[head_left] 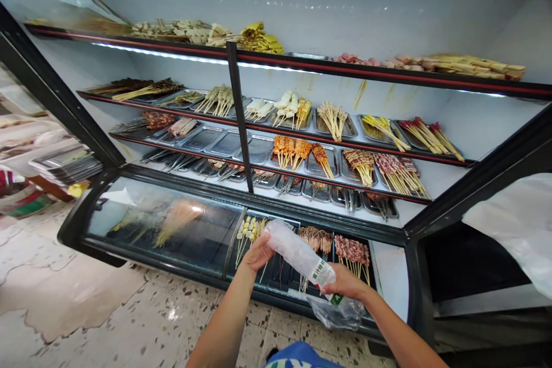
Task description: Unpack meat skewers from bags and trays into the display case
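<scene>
One clear plastic packet, white contents, held slantwise in front of the display case's lower glass front. Left hand grips its upper end; right hand clasps the lower end, loose plastic hanging below. Green-and-white label near the right hand, print too small to read. Four shelf levels of skewers on steel trays; several trays bare. One black upright post mid-case. Open speckled floor lies left of the arms.

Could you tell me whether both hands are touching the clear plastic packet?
Touching: the head view shows the left hand gripping the clear plastic packet's upper end and the right hand its labelled end.
</scene>
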Motion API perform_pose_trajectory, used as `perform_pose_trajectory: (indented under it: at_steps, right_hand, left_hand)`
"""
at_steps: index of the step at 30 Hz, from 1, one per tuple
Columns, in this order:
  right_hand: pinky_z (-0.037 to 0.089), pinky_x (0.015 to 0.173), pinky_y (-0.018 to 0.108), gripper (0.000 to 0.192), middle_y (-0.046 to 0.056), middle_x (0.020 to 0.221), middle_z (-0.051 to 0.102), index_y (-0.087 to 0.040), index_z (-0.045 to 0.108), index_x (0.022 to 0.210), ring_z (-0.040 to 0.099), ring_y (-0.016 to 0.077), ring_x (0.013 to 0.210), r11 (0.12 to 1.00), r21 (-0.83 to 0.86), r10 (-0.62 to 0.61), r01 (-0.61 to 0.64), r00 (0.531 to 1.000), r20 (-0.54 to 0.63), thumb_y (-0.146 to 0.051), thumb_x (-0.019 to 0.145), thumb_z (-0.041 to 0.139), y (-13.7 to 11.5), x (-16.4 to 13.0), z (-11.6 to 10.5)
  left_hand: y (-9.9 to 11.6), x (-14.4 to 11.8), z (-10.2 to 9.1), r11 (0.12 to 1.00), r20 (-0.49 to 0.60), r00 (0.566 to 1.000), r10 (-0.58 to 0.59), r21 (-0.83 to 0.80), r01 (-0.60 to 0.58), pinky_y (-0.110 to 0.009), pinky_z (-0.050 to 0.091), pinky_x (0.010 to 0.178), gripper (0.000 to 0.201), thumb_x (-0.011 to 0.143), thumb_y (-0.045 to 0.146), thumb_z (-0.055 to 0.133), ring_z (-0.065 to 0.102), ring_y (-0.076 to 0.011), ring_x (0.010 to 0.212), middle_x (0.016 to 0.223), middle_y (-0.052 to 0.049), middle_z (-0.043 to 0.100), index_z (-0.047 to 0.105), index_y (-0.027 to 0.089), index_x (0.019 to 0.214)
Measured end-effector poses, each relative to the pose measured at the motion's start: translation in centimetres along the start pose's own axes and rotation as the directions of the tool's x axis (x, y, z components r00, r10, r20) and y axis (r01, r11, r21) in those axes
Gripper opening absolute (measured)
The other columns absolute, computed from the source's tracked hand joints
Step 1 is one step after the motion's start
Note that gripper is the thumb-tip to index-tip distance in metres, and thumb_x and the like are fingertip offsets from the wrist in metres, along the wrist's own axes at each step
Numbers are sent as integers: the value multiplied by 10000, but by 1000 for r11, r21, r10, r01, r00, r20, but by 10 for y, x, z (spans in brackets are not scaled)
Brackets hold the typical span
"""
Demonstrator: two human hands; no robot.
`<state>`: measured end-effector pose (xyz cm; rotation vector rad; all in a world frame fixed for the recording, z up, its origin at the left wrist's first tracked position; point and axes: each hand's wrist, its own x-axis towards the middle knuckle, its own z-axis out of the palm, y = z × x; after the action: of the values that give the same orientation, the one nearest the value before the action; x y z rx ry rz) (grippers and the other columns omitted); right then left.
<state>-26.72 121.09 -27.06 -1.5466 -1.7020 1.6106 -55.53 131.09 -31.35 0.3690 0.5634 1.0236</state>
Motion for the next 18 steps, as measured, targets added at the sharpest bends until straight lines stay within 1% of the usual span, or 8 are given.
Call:
perform_pose_trajectory:
  at_steps: [3, 5, 8, 10, 12, 14, 16, 18]
  right_hand:
    - [458, 688, 266, 443, 19, 845, 686, -145, 621, 910, 602, 180, 761, 997, 74, 15, -12, 999, -49, -267, 503, 746, -3, -7, -1]
    - [461, 694, 270, 472, 19, 848, 684, -147, 627, 919, 603, 181, 768, 995, 93, 36, -32, 998, -46, -279, 486, 764, -1, -11, -4]
    - [460, 700, 261, 476, 15, 848, 679, -145, 639, 927, 599, 166, 767, 983, 179, 25, -35, 998, 58, -293, 496, 775, 2, -19, -13]
    - [453, 688, 239, 476, 8, 844, 674, -143, 641, 927, 591, 145, 750, 970, 241, -10, -26, 989, 146, -292, 499, 786, 2, -27, -22]
    - [443, 672, 219, 476, 0, 830, 670, -140, 644, 917, 581, 127, 731, 966, 257, -27, -26, 980, 199, -288, 491, 798, 1, -33, -33]
    - [441, 669, 212, 473, -3, 810, 670, -136, 649, 900, 580, 122, 722, 972, 233, -19, -33, 976, 216, -285, 479, 806, 1, -39, -44]
    - [446, 673, 213, 479, -1, 808, 673, -133, 650, 896, 584, 125, 726, 978, 205, -1, -45, 976, 219, -281, 470, 811, 4, -41, -53]
    - [452, 670, 215, 494, 5, 814, 676, -130, 649, 895, 586, 129, 728, 981, 182, 26, -65, 978, 209, -276, 454, 817, 10, -42, -61]
  left_hand:
    - [1, 5, 9, 989, -49, 998, 25, 147, -18, -225, 477, 671, 423, 721, 144, 705, 591, -121, 728, 923, -59, 647, 566, 126, 1120]
    - [3, 6, 15, 980, -51, 998, 29, 197, -18, -211, 470, 666, 503, 712, 136, 714, 585, -109, 731, 961, -56, 634, 532, 153, 1180]
    - [11, 1, 23, 969, 72, 996, -49, 245, 30, -236, 470, 721, 714, 731, 165, 708, 588, -128, 844, 1145, -53, 572, 364, 289, 1344]
    - [18, -3, 28, 948, 193, 969, -154, 306, 89, -264, 467, 745, 803, 729, 199, 716, 579, -156, 907, 1215, -59, 530, 276, 347, 1384]
    - [25, -3, 31, 907, 257, 929, -268, 392, 153, -270, 463, 736, 775, 692, 235, 751, 574, -179, 911, 1176, -88, 549, 358, 284, 1358]
    - [27, 1, 34, 842, 228, 906, -356, 499, 205, -262, 460, 715, 677, 637, 272, 794, 575, -190, 878, 1075, -116, 591, 507, 175, 1243]
    - [23, 6, 36, 783, 162, 909, -383, 579, 226, -248, 457, 696, 573, 604, 306, 814, 577, -182, 834, 972, -121, 617, 591, 111, 1096]
    - [15, 11, 38, 758, 126, 917, -379, 610, 229, -234, 456, 689, 498, 602, 317, 814, 577, -167, 808, 911, -102, 623, 607, 103, 1002]
